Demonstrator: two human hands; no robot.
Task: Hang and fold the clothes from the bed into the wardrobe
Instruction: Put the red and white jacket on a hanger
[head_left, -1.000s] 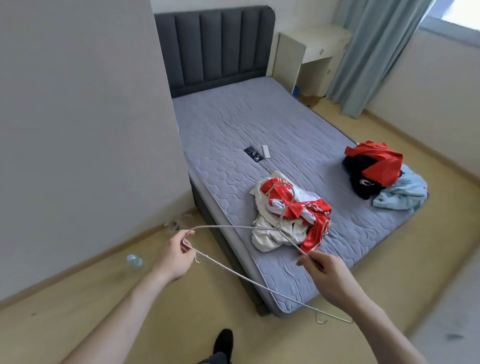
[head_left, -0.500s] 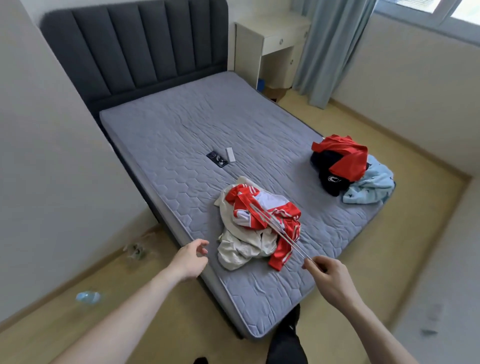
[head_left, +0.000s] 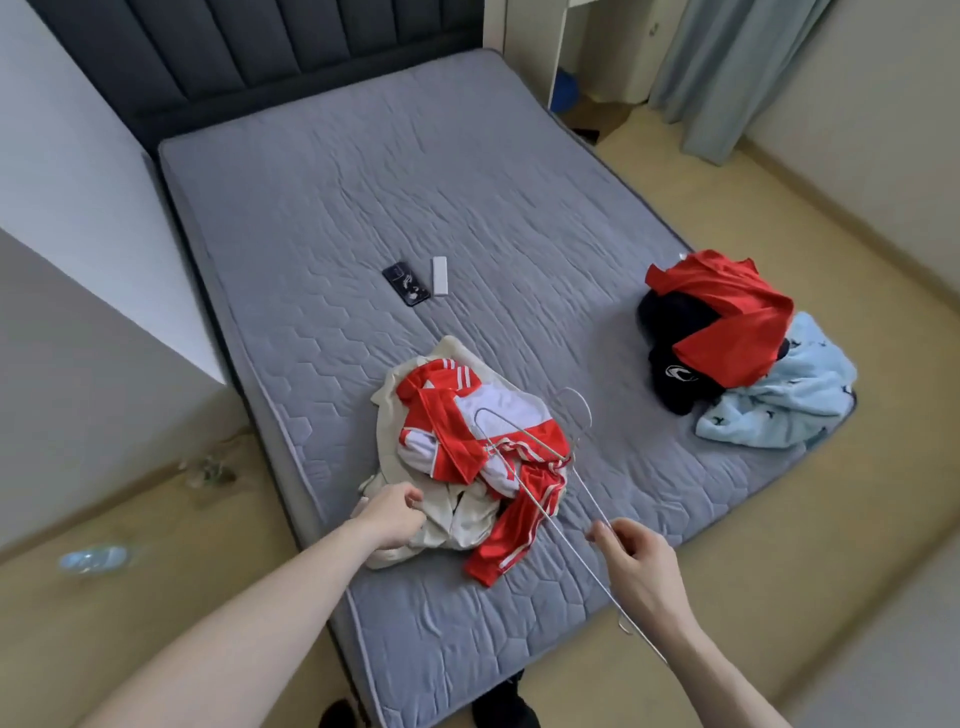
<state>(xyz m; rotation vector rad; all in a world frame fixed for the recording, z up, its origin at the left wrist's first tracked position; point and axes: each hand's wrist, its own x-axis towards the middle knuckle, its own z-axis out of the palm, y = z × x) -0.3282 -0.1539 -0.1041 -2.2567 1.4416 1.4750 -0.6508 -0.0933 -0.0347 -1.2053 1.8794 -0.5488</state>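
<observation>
Since half-second-earlier frame, left hand has dropped from open hover beside mattress onto cream garment, fingers now pinching its edge. Near pile at lower centre: red-white jersey on top of cream piece. Second pile at right edge of bed. Right hand grasps wire hanger, its hook resting over jersey.

Advice: lift one garment free, find neck opening, then thread hanger.

Wardrobe not in frame; black phone and white remote small, hard to identify.
</observation>
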